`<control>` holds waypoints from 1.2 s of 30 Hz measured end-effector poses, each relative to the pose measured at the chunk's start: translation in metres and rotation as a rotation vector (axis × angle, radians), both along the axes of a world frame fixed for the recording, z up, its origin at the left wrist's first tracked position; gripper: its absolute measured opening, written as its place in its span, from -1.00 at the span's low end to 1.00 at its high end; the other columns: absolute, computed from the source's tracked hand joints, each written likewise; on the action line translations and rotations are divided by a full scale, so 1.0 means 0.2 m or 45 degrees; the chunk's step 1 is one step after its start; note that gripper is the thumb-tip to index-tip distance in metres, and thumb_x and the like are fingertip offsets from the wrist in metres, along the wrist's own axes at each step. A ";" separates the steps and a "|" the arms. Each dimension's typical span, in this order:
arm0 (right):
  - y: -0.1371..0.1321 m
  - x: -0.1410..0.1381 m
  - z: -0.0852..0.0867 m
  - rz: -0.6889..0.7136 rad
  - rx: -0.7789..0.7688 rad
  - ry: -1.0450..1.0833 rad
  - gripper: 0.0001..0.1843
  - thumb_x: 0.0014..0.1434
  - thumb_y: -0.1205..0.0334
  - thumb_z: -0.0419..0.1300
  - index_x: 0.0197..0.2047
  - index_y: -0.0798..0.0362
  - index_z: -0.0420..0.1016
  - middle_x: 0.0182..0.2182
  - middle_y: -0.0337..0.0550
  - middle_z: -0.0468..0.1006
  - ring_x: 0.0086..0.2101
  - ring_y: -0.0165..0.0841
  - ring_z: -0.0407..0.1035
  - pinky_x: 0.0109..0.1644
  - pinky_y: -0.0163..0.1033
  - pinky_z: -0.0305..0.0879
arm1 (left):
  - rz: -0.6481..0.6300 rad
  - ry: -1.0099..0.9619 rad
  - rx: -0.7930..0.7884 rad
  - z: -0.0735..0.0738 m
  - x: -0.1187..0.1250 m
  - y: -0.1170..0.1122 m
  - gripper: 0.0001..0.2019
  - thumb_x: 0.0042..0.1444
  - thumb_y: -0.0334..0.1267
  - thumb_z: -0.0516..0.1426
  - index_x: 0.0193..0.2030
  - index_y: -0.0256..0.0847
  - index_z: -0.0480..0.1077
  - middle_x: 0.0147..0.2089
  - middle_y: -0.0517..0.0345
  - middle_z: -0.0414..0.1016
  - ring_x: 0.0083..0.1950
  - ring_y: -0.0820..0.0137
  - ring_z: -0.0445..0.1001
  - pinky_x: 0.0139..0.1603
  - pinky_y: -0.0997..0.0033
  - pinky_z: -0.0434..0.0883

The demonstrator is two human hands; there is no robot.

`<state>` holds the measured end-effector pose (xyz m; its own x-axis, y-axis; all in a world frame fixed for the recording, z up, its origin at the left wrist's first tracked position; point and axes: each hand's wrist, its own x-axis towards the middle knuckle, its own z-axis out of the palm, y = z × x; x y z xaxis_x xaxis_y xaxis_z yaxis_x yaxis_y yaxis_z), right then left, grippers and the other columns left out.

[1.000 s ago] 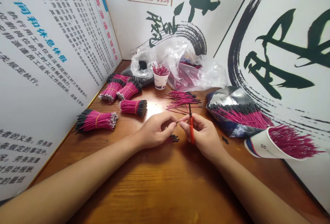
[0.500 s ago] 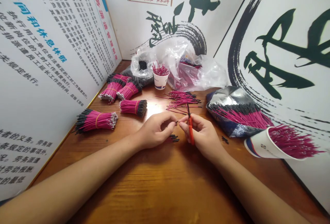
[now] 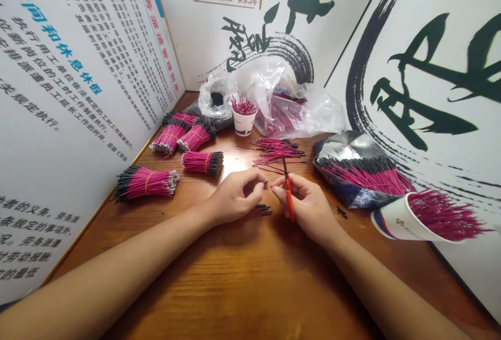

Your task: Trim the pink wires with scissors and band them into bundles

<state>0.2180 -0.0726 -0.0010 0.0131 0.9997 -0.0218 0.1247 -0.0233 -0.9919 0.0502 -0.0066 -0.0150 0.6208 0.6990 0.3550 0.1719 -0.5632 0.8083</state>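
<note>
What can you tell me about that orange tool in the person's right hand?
The slim tool looks like small scissors, though it is partly hidden. Its long lower part is glossy orange, its narrow tip dark. It stands nearly upright, tip up, pinched in the right hand above the wooden table.

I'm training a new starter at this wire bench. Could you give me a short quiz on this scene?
1. Which hand grips the red-handled tool, left or right?
2. True or false: the paper cup at the right end of the bench stands upright.
3. Fill in the blank: the rubber-banded wire bundle at the left holds pink wires, with one end tipped ____.

Key:
1. The right hand.
2. False: it lies on its side.
3. Black.
</note>
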 end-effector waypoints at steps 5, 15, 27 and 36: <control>0.00 0.00 0.00 0.005 0.003 -0.004 -0.61 0.05 -0.11 0.32 -0.31 0.07 0.43 -0.65 -0.38 0.29 -0.65 -0.50 0.13 -0.59 -0.35 0.04 | 0.003 0.001 -0.004 -0.01 0.00 0.00 -0.88 0.15 -0.36 0.02 -0.29 -0.27 0.37 -0.45 0.24 0.36 -0.48 0.56 0.24 -0.49 0.59 0.19; -0.01 -0.01 0.02 -0.033 0.023 0.004 -0.59 0.03 -0.07 0.33 -0.23 0.11 0.51 -0.65 -0.38 0.28 -0.65 -0.50 0.11 -0.59 -0.35 0.02 | -0.013 0.012 0.022 -0.03 0.00 0.00 -0.87 0.18 -0.37 0.01 -0.22 -0.26 0.38 -0.45 0.26 0.32 -0.47 0.56 0.23 -0.48 0.59 0.18; 0.00 0.02 0.01 -0.030 0.039 0.030 -0.62 0.06 -0.03 0.32 -0.22 0.11 0.48 -0.64 -0.38 0.28 -0.64 -0.51 0.10 -0.58 -0.35 0.00 | -0.021 0.047 0.039 -0.02 0.00 0.00 -0.91 0.16 -0.38 0.00 -0.30 -0.24 0.31 -0.46 0.28 0.29 -0.50 0.56 0.20 -0.46 0.56 0.18; 0.07 0.14 -0.03 -0.288 0.112 0.046 -0.74 0.07 0.09 0.32 -0.25 0.06 0.46 -0.56 -0.36 0.27 -0.56 -0.50 0.14 -0.52 -0.36 0.06 | -0.118 0.556 0.519 0.00 -0.01 0.02 -0.91 0.14 -0.34 0.04 -0.39 -0.23 0.27 -0.40 0.18 0.36 -0.34 0.41 0.26 -0.27 0.38 0.21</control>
